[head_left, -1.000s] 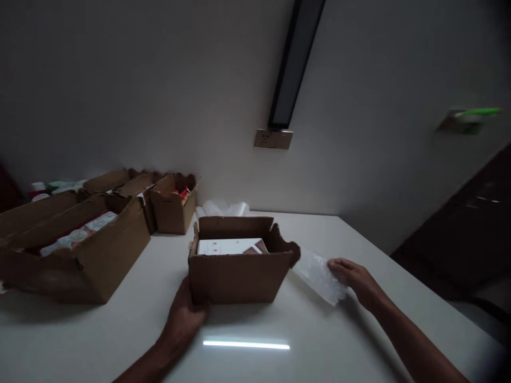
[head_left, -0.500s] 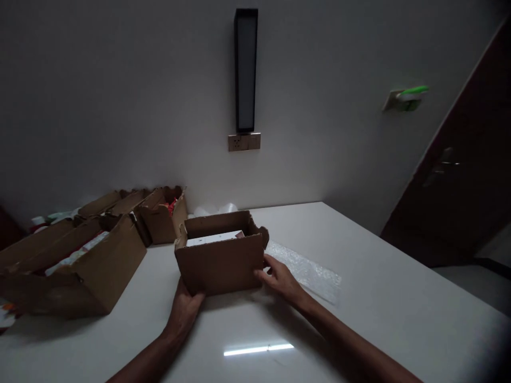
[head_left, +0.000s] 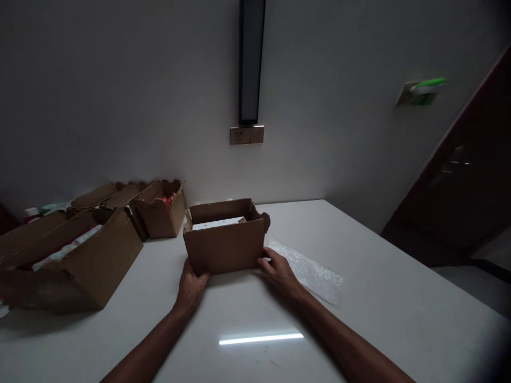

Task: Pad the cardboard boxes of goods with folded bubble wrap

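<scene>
right hand ditched the bubble wrap and joined left hand, so both grips hold the cardboard box now

I see a socket plate on the grey wall, with a long black-edged panel rising just above it. Well to the plate's right, something green, blurred, shows by another wall plate; beyond that is a dark door. Below and left of the socket plate, open cardboard boxes crowd together, one holding something red.
</scene>
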`<state>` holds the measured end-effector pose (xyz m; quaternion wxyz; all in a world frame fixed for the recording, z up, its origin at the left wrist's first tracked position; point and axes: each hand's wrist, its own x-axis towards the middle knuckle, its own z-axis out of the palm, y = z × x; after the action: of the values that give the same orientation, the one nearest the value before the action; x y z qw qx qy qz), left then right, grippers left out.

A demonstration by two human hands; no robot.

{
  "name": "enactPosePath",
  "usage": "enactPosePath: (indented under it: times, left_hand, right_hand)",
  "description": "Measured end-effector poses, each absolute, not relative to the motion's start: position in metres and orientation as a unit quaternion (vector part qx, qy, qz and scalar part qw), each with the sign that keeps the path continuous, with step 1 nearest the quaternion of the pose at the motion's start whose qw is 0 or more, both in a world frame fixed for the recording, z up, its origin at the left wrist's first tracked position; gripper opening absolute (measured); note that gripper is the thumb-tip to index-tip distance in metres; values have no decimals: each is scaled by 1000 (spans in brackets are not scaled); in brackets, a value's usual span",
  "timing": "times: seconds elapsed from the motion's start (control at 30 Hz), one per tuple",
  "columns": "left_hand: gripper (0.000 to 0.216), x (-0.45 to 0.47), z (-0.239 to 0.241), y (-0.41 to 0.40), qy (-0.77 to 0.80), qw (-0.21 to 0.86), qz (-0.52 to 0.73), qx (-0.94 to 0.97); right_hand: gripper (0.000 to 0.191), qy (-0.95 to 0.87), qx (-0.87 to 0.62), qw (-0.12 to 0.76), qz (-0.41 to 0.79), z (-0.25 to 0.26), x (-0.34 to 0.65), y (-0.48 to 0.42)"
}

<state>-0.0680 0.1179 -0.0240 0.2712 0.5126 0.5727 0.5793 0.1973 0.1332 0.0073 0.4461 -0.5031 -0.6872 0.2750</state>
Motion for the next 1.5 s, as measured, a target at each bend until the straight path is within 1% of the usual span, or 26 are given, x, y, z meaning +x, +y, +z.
enactPosePath:
  times: [0.33, 0.5, 0.73, 0.8, 0.9, 1.1, 1.2, 1.4, 1.47, 1.5]
  left_hand:
    - [54, -76, -18, 119, 582, 297, 552, 518]
    - [53, -78, -15, 120, 586, 297, 545, 521]
    - [55, -80, -15, 121, 574, 290, 552, 531]
    - [57, -81, -18, 121, 568, 290, 557, 532]
    - [61, -84, -22, 121, 559, 292, 565, 533]
    - [67, -87, -27, 121, 552, 289, 575, 530]
    - [67, -87, -28, 122, 555, 289, 574, 528]
    - [61, -84, -18, 115, 568, 277, 564, 532]
    - [62, -83, -13, 112, 570, 275, 562, 532]
    - [62, -82, -11, 111, 570, 276, 562, 532]
  right_hand:
    - [38, -690, -517, 428, 270, 8, 198, 128]
    - [38, -699, -520, 421, 253, 11, 197, 128]
    - [32, -697, -573, 402, 154, 31, 235, 135]
    - [31, -696, -594, 381, 133, 34, 250, 137]
    - [29, -712, -608, 327, 127, 33, 265, 137]
    - [31, -775, -580, 228, 104, 17, 260, 133]
    - [26, -788, -577, 204, 70, 13, 256, 133]
    - [23, -768, -604, 209, 42, 14, 259, 136]
    - [28, -767, -600, 224, 41, 16, 255, 134]
    - [33, -769, -593, 234, 45, 18, 251, 132]
